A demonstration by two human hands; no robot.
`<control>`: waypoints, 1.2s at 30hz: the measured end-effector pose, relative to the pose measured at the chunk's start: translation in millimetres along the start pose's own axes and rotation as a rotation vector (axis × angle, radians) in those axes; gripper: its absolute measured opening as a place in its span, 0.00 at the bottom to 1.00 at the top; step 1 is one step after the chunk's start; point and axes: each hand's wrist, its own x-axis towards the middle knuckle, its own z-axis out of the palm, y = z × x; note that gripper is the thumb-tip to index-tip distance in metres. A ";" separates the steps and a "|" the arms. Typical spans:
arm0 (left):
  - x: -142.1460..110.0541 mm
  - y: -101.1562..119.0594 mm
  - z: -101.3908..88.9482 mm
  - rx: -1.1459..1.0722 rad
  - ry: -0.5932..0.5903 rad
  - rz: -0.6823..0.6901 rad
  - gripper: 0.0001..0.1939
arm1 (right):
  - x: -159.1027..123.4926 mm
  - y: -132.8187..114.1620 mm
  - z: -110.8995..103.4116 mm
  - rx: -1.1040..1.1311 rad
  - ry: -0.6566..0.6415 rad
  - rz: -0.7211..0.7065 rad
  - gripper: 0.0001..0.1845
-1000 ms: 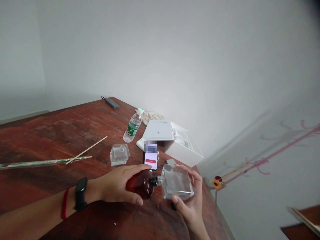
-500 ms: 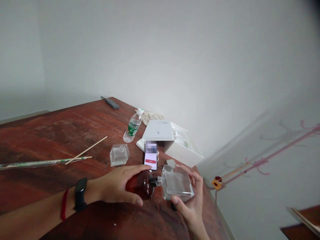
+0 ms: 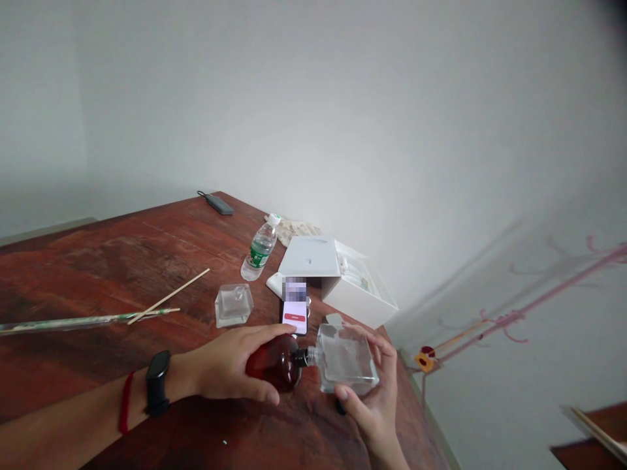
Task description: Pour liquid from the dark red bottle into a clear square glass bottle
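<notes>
My left hand (image 3: 230,369) is wrapped round a dark red round bottle (image 3: 274,365) tipped on its side, its black neck (image 3: 302,357) pointing right. The neck meets the opening of a clear square glass bottle (image 3: 347,358), which my right hand (image 3: 369,398) grips from below and behind, just above the wooden table (image 3: 122,261). A black watch and a red string sit on my left wrist.
A second clear glass bottle (image 3: 234,305) stands behind my left hand. A lit phone (image 3: 295,314), a plastic water bottle (image 3: 259,248), an open white box (image 3: 343,277), thin wooden sticks (image 3: 169,297), a long clear wrapped rod (image 3: 73,321) and a grey device (image 3: 219,203) lie on the table.
</notes>
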 end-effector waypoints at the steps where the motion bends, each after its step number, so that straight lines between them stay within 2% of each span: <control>1: -0.2 -0.2 0.0 0.001 -0.001 -0.002 0.57 | -0.1 -0.9 0.1 0.005 -0.005 0.004 0.40; 8: -1.3 -1.2 -0.1 0.002 -0.005 0.016 0.57 | -0.7 4.2 -2.7 -0.020 0.013 -0.043 0.38; 17: -0.7 1.2 -0.2 -0.003 0.003 0.032 0.56 | -3.4 9.1 -5.2 -0.072 0.053 -0.066 0.40; 29: 0.6 5.8 -3.1 -0.033 -0.020 0.050 0.52 | -5.8 20.8 -9.1 -0.057 0.039 -0.100 0.42; 36: 0.4 1.9 -1.1 -0.027 -0.010 0.045 0.54 | -7.8 23.2 -12.0 -0.133 0.054 -0.103 0.42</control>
